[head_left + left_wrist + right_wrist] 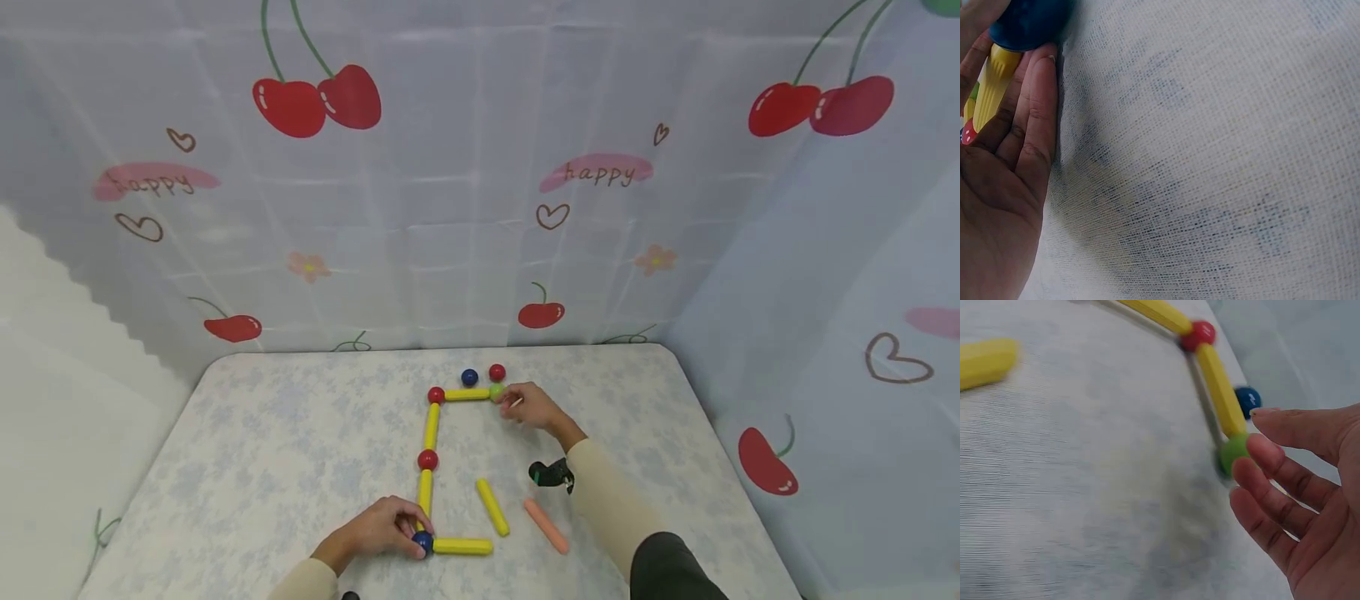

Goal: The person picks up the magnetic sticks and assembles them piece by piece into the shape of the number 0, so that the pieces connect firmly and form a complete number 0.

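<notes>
The left grip (386,527) is clamped on a blue ball (423,546), thumb and fingers about it, at the near corner of a stick-and-ball chain on the table (262,442), in the head view. From that ball a near yellow stick (462,547) runs right, and a lower yellow stick (425,492) leads away to the middle red ball (427,461). An upper yellow stick (431,427) continues to the corner red ball (437,395), then a far yellow stick (467,395) to the green ball (497,392), where the right grip (534,406) is. Just beyond lie a loose blue ball (469,377) and a loose red ball (497,372); a loose yellow stick (492,507) and an orange stick (547,526) lie nearer.

In the left wrist view, fingers lie along the cloth, their tips against the blue ball, with a yellow stick behind them.

In the right wrist view, thumb and fingers are apart, the fingers loosely bent, their tips overlapping the green ball; I cannot tell whether they touch it.
</notes>
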Available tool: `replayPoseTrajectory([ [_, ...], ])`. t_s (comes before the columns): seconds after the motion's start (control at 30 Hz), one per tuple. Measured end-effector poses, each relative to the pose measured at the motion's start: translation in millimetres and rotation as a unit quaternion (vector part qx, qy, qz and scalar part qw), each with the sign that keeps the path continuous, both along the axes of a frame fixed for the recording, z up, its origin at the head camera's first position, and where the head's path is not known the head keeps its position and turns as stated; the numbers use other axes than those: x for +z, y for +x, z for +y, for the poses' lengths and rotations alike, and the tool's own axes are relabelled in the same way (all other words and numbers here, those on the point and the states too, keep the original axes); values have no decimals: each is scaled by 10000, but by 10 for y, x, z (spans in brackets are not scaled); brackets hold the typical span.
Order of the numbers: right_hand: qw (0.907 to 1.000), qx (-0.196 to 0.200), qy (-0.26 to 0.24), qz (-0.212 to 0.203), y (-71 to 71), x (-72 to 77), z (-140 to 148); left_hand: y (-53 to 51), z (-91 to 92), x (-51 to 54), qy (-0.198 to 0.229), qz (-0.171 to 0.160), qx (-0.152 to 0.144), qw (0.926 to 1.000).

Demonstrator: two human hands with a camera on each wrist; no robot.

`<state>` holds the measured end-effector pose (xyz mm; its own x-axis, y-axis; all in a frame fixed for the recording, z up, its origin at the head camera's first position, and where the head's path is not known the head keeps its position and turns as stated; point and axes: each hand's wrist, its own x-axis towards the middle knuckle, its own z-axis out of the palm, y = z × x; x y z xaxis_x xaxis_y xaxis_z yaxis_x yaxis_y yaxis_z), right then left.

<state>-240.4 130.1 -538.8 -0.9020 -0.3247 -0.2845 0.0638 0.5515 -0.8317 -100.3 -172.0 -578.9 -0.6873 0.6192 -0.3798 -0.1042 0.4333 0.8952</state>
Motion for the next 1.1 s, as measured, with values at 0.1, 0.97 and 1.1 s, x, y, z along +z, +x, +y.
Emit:
replayPoseTrajectory([
  [0.1,9986,-523,-60,54,-176,2,35,4,-2,0,24,-6,7,10000],
  [0.97,9798,-1939,419,254,-653,-377,-266,19,62,-68,147,-65,29,9999],
  [1.1,9809,-1889,313,340,-689,-330,-271,-36,11,-73,34,-12,39,10000],
])
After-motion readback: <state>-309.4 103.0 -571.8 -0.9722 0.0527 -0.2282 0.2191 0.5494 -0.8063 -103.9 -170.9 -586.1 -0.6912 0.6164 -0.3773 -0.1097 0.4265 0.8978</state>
